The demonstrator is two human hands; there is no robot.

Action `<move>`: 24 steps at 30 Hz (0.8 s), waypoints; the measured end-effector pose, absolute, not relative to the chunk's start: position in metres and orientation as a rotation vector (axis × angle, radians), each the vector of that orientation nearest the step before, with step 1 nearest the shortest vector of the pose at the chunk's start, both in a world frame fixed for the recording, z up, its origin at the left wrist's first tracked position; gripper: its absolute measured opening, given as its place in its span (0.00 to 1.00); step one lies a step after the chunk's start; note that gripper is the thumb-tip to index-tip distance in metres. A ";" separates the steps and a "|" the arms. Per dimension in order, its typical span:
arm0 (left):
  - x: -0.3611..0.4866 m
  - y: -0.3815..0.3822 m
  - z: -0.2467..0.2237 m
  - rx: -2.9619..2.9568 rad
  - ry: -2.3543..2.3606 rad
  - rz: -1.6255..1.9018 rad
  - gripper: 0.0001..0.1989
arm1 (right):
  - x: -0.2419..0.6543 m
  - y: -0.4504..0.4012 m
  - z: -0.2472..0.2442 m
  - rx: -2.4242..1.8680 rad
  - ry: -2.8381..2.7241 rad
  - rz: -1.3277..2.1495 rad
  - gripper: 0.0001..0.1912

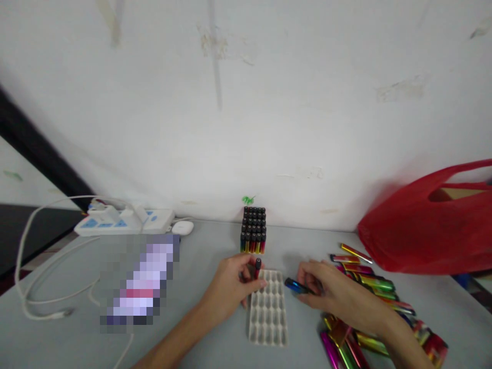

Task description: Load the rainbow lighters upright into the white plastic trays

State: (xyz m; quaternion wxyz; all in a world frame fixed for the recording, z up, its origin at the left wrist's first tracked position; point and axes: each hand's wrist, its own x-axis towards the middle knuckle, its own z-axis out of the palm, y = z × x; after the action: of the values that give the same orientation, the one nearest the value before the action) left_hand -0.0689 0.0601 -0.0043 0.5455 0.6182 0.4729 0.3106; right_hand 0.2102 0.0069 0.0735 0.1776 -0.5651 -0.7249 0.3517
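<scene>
Nearest the camera, a heap of shiny coloured lighters sprawls along the right side of the grey table, running from the near edge back toward the wall, and the person's right forearm lies across it. Just left of that heap a white moulded tray with rows of empty pockets lies flat, its long side pointing away from the viewer; bare tabletop lies on its left, up to the left forearm. The left hand rests at the tray's far left corner, fingers closed round a red lighter held upright with its dark cap on top, just over the tray's far edge. The right hand hovers just right of the tray, fingers pinched on a blue lighter that lies nearly level, its tip pointing at the tray's right edge and close to it. Between the hands and the wall stands a filled block of upright lighters with black tops, apart from the tray, with open table on both sides. Farther left a blurred-out patch hides part of the surface, and beyond it a white power strip with white cables lies against the wall. At the far right a red plastic bag slumps against the wall, just behind the loose heap.
</scene>
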 end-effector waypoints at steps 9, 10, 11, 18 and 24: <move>-0.068 0.061 -0.007 1.468 1.126 0.748 0.21 | 0.186 0.012 0.057 -1.353 -1.598 1.229 0.21; -0.068 0.061 -0.007 1.469 1.127 0.749 0.21 | 0.180 0.012 0.054 -1.319 -1.481 1.313 0.22; -0.068 0.061 -0.007 1.471 1.129 0.750 0.21 | 0.174 0.013 0.051 -1.294 -1.345 1.407 0.24; -0.068 0.060 -0.006 1.493 1.132 0.751 0.21 | 0.151 0.012 0.040 -1.192 -0.797 1.838 0.42; -0.068 0.060 -0.004 1.517 1.142 0.754 0.21 | 0.143 0.010 0.040 -1.087 -0.696 1.877 0.40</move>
State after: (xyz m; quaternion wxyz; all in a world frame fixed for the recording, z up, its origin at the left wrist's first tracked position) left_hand -0.0676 0.0598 -0.0040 0.5222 0.6331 0.4769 0.3147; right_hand 0.1429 0.0103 0.0402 0.4183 -0.4335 -0.2775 0.7484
